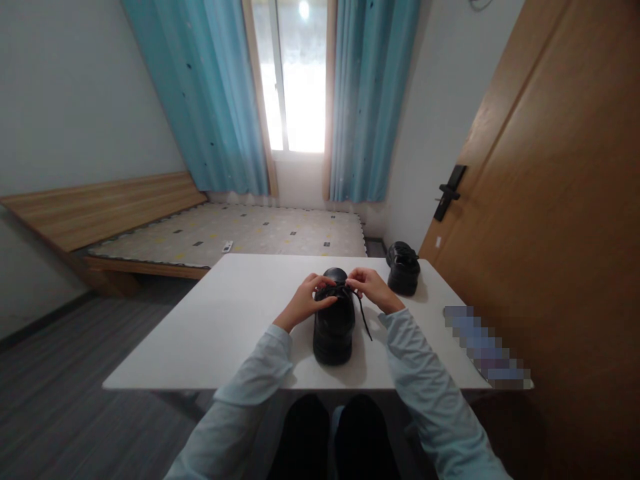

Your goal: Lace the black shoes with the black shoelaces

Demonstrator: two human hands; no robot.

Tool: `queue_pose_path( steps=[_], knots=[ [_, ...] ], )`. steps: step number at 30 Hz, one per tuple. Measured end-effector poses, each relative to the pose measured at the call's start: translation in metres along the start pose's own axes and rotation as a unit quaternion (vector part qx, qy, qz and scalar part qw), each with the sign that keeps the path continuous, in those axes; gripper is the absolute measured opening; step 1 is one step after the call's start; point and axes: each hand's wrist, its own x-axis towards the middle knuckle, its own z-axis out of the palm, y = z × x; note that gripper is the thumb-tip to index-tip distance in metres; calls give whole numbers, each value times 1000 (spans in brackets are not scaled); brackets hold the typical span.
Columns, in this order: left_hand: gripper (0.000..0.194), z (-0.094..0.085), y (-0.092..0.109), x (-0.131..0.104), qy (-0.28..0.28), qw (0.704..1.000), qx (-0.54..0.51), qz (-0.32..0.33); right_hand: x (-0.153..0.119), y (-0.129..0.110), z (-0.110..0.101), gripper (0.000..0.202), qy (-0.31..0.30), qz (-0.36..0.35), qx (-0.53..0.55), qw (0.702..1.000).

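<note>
A black lace-up shoe [334,330] stands on the white table in front of me, heel toward me and toe pointing away. My left hand [306,301] grips it from the left, thumb and fingers spread across the lacing. On the other side, my right hand [371,285] pinches the black shoelace [364,319] near the top of the shoe. One loose length of that lace hangs down along the shoe's right side to the table. The exact grip of both sets of fingertips on the lacing is too small to make out.
A second black shoe [403,270] sits at the table's far right. Near the right edge lies a blurred-out flat item [483,347] on the white table [210,333]. Beyond are a bed [260,230] with a small white object [227,247], and a wooden door [550,200] at right.
</note>
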Motion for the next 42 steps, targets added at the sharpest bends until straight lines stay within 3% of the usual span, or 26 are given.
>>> queue_pose_path(
  steps=[9,16,20,29,37,42],
  knots=[
    [32,0,-1,-1,0,1000,1,-7,-6,-4,0,35,-31,16,163,986],
    [32,1,-3,-1,2,1000,2,-9,-8,-9,-4,39,0,9,247,969],
    [32,1,-2,-1,0,1000,0,-8,-8,-11,-10,41,72,6,283,956],
    [33,0,-5,-2,-2,1000,-4,-6,-6,-9,-22,39,156,-17,216,964],
    [32,0,-4,-1,-1,1000,1,-11,-4,-7,-22,27,241,-90,148,955],
    [32,-1,-3,-1,0,1000,-11,-7,-6,-10,-24,27,223,-81,129,963]
  ],
)
